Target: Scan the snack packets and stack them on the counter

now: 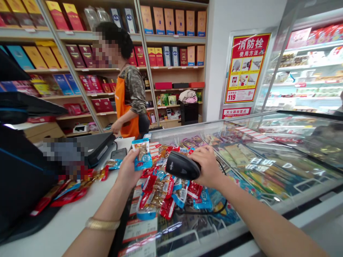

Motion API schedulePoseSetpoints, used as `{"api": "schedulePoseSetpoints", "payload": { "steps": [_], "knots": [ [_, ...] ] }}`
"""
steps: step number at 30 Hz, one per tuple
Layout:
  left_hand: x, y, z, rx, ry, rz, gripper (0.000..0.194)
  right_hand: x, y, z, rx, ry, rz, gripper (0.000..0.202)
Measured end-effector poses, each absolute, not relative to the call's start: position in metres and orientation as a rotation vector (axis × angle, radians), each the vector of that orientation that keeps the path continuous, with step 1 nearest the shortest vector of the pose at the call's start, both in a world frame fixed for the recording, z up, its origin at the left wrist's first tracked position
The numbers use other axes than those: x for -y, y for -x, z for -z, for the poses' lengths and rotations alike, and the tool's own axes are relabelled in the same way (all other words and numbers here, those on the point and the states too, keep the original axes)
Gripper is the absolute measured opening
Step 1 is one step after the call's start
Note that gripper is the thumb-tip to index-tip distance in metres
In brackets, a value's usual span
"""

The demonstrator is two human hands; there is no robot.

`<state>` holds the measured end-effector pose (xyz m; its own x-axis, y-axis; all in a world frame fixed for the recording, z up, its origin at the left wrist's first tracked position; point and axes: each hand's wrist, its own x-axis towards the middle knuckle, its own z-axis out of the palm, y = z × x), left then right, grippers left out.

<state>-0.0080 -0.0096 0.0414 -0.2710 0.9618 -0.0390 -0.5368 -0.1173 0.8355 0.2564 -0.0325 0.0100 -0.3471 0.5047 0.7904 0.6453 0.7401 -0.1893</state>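
My left hand pinches a blue snack packet with a clear window by its left edge, holding it up over the counter's edge. My right hand is wrapped round the handle of a black barcode scanner, whose head points left toward the packet. Below the scanner, a heap of red and blue snack packets lies on the glass top of the chest freezer. The scanner's black cable runs down past my right hand and across the glass.
More snack packets lie on the white counter at left, beside a black checkout machine. A phone rests near the counter's back. Behind it stands a person in an orange apron, before shelves of boxed goods.
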Motion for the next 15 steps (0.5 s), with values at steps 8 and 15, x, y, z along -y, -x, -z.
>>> {"api": "schedulePoseSetpoints", "payload": {
  "steps": [8, 15],
  "knots": [
    [0.026, 0.007, -0.037, -0.456, -0.529, -1.353, 0.028, 0.035, -0.256, -0.011, 1.984, 0.814, 0.187, 0.029],
    [0.026, 0.010, -0.025, -0.469, -0.570, -1.166, 0.022, 0.038, -0.257, -0.016, 1.979, 0.832, 0.143, 0.030]
  ]
}}
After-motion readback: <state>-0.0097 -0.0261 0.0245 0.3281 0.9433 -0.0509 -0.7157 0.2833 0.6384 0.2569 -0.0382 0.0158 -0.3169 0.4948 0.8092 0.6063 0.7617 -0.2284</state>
